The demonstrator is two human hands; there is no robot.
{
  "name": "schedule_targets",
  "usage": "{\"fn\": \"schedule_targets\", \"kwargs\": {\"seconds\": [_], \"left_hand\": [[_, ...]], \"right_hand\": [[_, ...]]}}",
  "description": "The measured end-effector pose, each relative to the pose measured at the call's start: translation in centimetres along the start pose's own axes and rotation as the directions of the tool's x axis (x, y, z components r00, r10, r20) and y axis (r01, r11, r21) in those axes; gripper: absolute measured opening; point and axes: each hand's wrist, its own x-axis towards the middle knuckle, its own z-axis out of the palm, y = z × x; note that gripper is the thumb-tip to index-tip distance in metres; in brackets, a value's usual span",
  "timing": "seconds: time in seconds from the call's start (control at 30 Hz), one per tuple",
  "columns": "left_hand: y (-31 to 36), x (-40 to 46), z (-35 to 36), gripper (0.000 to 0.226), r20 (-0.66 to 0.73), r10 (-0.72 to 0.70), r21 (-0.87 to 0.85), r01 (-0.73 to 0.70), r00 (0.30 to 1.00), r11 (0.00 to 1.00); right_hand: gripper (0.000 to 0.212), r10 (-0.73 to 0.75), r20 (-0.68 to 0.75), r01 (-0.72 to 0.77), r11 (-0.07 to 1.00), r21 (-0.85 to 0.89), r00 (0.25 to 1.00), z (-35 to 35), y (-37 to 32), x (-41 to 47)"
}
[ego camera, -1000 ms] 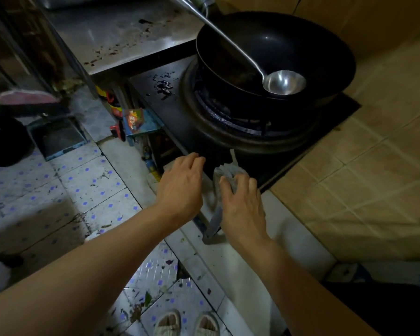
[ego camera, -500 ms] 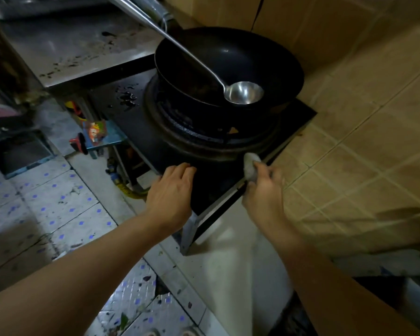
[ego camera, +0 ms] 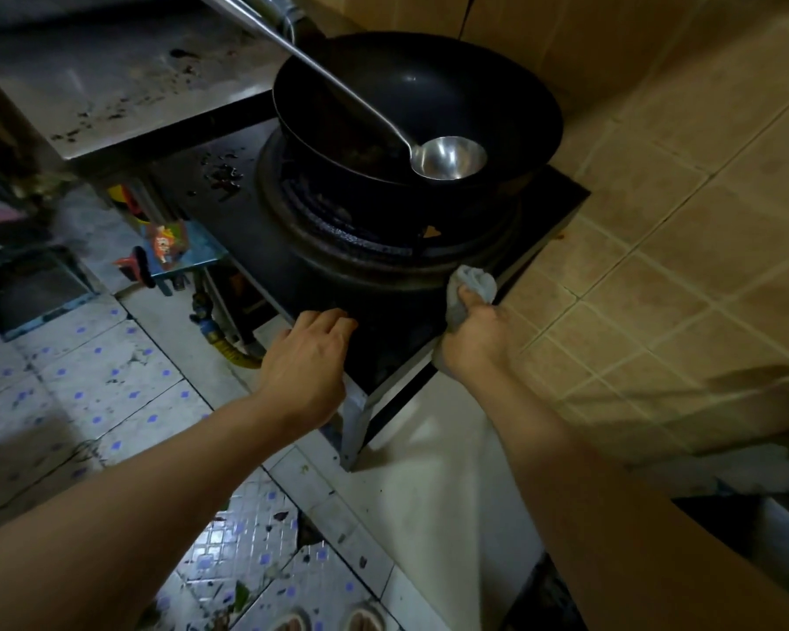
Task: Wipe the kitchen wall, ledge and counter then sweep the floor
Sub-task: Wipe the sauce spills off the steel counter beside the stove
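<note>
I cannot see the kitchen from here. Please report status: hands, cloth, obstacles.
Right hand grips grey cloth at stove's right front edge, beside tiled wall. Left hand open, resting on stove front. Wok with ladle sits on burner.

Black wok (ego camera: 417, 102) on a black stove (ego camera: 383, 266), and a shiny silver ladle (ego camera: 447, 157) gleams inside it. Near right, the cloth (ego camera: 470, 289) is pale grey against that dark top. The wall (ego camera: 679, 220) on the right shows tan tiles in a grid of thin pale lines. Far left, a dull steel-grey counter (ego camera: 110, 84) is flecked with dark specks. The floor (ego camera: 87, 393) is whitish tile dotted with small blue diamonds, with green and brown scraps scattered near. Under the counter there is a teal shelf (ego camera: 187, 252) with orange and red bits.
</note>
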Motion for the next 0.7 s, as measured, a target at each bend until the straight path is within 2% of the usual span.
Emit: {"fn": "schedule_targets", "kwargs": {"seconds": [0.23,0.37,0.57,0.7], "left_hand": [[-1.1,-1.8,-0.5,0.065,0.042,-0.012,-0.009,0.012,0.999,1.000],[-2.1,-2.7,-0.8,0.063,0.045,-0.019,-0.008,0.020,0.999,1.000],[-2.4,-4.2,-1.5,0.067,0.070,-0.045,-0.007,0.046,0.997,0.999],[-2.2,-5.3,-2.0,0.063,0.083,-0.051,-0.011,0.052,0.995,0.999]], "right_hand": [[0.064,-0.008,0.039,0.004,0.995,0.099,0.999,2.6,-1.1,-4.8],[0.066,0.012,0.092,-0.019,0.997,0.070,0.996,3.3,-2.0,-7.0],[0.058,0.059,0.123,-0.073,0.991,0.109,0.991,3.7,-3.8,-10.5],[0.052,0.011,0.219,-0.041,0.991,0.131,0.976,3.4,-4.7,-12.9]]}}
